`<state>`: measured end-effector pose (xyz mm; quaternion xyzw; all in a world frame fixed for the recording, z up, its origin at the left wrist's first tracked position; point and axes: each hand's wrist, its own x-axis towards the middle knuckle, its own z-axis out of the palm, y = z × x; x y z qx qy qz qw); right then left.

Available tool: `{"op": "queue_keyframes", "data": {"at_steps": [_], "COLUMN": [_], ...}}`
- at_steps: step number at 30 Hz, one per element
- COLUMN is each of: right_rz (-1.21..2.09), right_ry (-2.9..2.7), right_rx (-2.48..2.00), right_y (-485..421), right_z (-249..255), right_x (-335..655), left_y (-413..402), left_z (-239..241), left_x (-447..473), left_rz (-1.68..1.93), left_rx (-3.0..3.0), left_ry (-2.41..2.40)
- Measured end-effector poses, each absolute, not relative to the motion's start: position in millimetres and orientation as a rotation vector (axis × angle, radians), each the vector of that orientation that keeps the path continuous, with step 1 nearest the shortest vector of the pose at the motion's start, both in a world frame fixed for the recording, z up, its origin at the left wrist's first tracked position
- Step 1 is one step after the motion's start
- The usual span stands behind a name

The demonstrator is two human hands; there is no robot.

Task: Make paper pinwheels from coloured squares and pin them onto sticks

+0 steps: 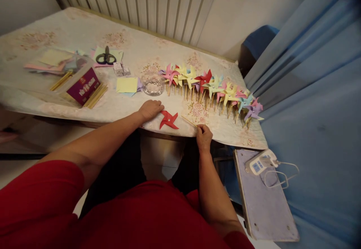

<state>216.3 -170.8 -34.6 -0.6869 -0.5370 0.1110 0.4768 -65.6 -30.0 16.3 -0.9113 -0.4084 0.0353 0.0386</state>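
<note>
A red paper pinwheel (169, 120) with a small silvery bead at its centre lies flat near the table's front edge. My left hand (151, 110) rests at its upper left blade, fingers curled together on the blade's tip. Between the closed thumb and fingers of my right hand (204, 133) is a thin wooden stick (188, 121), pointing left toward the pinwheel and apart from it. Behind my left hand stands a clear round container (152, 86) of small shiny beads. A row of finished pinwheels on sticks (212, 83) in several colours stands at the back right.
Yellow paper squares (126, 85), small white boxes (121, 69) and black scissors (106, 58) lie farther left. A clear bin with a purple label (84, 86) has wooden sticks (96, 95) beside it. At right, a lower stool (266, 211) carries a corded white device (260, 163) beside a blue curtain (318, 128).
</note>
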Motion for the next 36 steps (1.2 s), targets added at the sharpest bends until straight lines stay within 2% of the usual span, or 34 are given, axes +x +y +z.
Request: {"op": "queue_keyframes", "data": {"at_steps": [13,21,31,36], "right_rz": [0.304,0.318,0.288,0.283], "right_ry": [-1.318,-1.315,-1.373,-1.439], "right_rx": [-1.688,-1.705,-1.699,-1.698], "right_y": [-164,-164,-161,-154], "right_z": [-32,-32,-35,-36], "right_x": [212,212,215,219], "left_y": [-3,1,-3,-18], "left_z": [1,-3,17,32], "left_x": [-47,-40,-46,-43], "left_rz": [-0.161,-0.228,-0.48,-0.27], "left_rx": [-2.848,-2.956,-3.01,-2.943], "left_ry": [-1.12,-1.209,-1.944,-2.142]}}
